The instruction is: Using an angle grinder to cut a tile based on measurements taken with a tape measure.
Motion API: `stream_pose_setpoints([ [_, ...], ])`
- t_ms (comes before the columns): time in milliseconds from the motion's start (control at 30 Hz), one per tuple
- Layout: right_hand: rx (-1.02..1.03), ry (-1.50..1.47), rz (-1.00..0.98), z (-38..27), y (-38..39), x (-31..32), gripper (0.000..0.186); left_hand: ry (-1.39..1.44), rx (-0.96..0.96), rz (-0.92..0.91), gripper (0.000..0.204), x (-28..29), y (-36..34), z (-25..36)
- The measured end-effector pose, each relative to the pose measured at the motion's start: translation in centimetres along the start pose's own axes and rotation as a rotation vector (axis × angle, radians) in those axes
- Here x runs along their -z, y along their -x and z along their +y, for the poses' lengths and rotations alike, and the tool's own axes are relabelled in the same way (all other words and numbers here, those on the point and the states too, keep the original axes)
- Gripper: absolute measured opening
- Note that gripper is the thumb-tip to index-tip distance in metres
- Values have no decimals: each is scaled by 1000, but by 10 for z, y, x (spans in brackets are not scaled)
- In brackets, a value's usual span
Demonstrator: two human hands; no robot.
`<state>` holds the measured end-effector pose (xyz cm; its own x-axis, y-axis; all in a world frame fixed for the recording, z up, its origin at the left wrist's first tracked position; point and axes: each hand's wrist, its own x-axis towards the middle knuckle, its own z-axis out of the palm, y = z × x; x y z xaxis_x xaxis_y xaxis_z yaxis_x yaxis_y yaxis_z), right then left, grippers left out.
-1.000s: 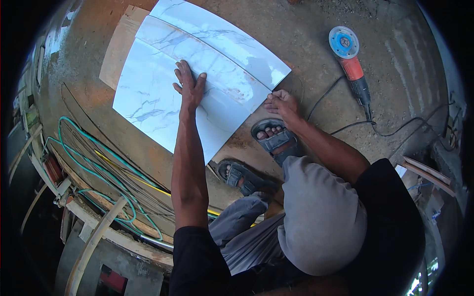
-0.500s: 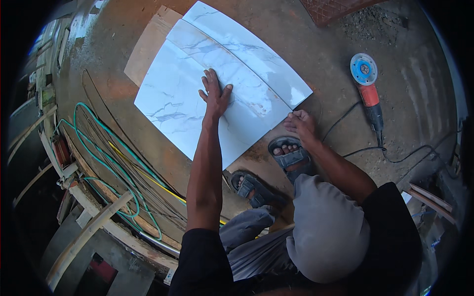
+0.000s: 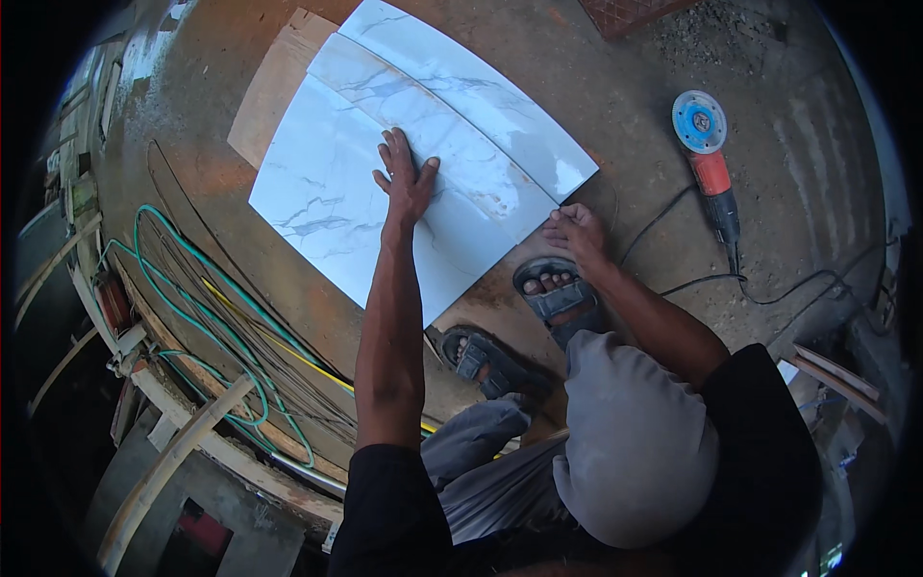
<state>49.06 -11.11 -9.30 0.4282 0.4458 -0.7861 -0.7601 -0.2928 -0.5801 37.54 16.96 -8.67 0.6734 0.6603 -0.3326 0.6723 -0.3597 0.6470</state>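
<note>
White tiles with grey marble veining [image 3: 308, 178] lie on the floor in front of me, a narrower tile piece [image 3: 471, 87] along their far right side. A long strip with a brownish, stained edge runs across the top. My left hand [image 3: 408, 181] rests flat on the tile surface, fingers spread and thumb out. At the near right corner of the strip is my right hand [image 3: 579, 233], its fingers bent together at the tile edge. Whatever sits between those fingertips is too small to make out.
An angle grinder [image 3: 710, 168] with a blue-centred disc lies to the right, its black cord trailing nearby. Brown cardboard [image 3: 279, 82] shows beneath the tiles. Green hose [image 3: 207, 317] and thin rods lie left, beside wooden poles [image 3: 178, 442]. My sandalled feet [image 3: 558, 288] are close to the tiles.
The whole view has shifted slightly, so the tiles and grinder appear a little farther left. Both hands keep about the same places on the tiles.
</note>
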Motion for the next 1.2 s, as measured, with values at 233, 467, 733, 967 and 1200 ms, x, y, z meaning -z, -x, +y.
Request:
stream_pose_setpoints([
  [233, -11, 7, -12, -4, 2, 0, 24, -34, -20, -4, 90, 0, -1, -3],
  [467, -12, 18, -35, -7, 4, -1, 23, -19, -27, -1, 92, 0, -1, -2],
  [733, -9, 12, -27, -6, 2, 0, 25, -8, -23, 18, 89, 0, 0, -1],
  [967, 2, 14, -51, -7, 4, 0, 26, 2, -11, 17, 88, 3, 1, 4],
  [1200, 59, -25, 47, -22, -5, 27, 28, 386, 70, 471, 75, 12, 58, -32],
])
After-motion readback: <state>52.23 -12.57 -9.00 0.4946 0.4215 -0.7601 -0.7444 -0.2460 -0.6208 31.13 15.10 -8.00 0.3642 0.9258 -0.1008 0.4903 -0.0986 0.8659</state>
